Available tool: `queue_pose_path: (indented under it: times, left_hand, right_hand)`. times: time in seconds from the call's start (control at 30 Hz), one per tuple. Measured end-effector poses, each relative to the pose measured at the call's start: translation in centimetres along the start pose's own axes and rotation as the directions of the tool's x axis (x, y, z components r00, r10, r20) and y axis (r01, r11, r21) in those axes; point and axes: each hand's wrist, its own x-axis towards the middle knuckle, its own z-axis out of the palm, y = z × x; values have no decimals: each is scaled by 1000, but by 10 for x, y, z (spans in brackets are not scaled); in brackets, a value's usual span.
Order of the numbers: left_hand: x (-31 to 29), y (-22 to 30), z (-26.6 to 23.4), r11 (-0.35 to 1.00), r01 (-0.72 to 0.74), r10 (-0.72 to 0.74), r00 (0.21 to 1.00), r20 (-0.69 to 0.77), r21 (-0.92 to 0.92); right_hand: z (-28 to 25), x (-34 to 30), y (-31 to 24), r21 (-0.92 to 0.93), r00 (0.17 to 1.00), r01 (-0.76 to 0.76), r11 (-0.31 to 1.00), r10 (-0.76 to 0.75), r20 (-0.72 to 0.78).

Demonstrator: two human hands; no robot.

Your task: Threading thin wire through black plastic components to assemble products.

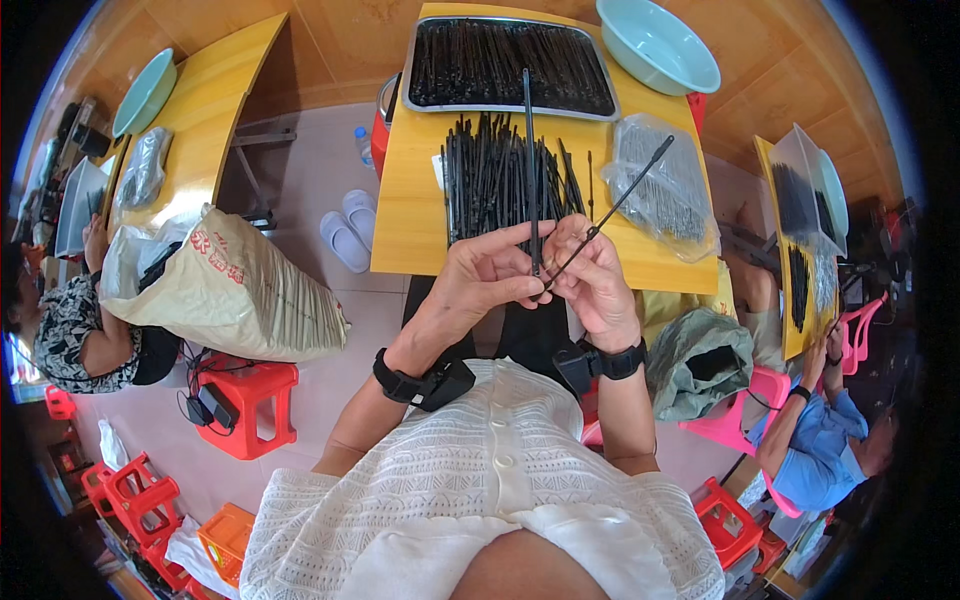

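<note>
Over the table's near edge, my left hand (478,272) is closed on a long straight black strip (531,170) that stands nearly upright. My right hand (600,285) pinches a thin black rod (635,182) with small knobs along it, slanting up to the right. The lower ends of the two pieces meet between my fingertips, where I cannot make out whether they join. Just beyond my hands lies a pile of black strips (487,180), with a few single thin rods (590,180) to its right. A clear plastic bag (660,185) of thin rods lies at the right.
A metal tray (613,100) full of black pieces sits at the table's (410,220) far side, beside a pale blue basin (660,50). A large sack (250,290) stands left, near a red stool (250,405). Other people (815,450) work at both sides.
</note>
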Motion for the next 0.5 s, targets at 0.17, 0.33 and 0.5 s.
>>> queue_pose_path:
  times: [0.17,0.33,0.5]
  left_hand:
    - [-1,-1,0,1000,-1,1,1000,0,-15]
    - [-1,0,2,1000,-22,22,1000,-15,-15]
    - [1,-6,0,999,-22,21,998,-57,-28]
  right_hand:
    - [-7,0,4,61,999,-33,998,35,-24]
    - [3,-3,0,31,995,-3,1000,6,-99]
    - [16,-3,-8,-378,963,93,921,-179,-200]
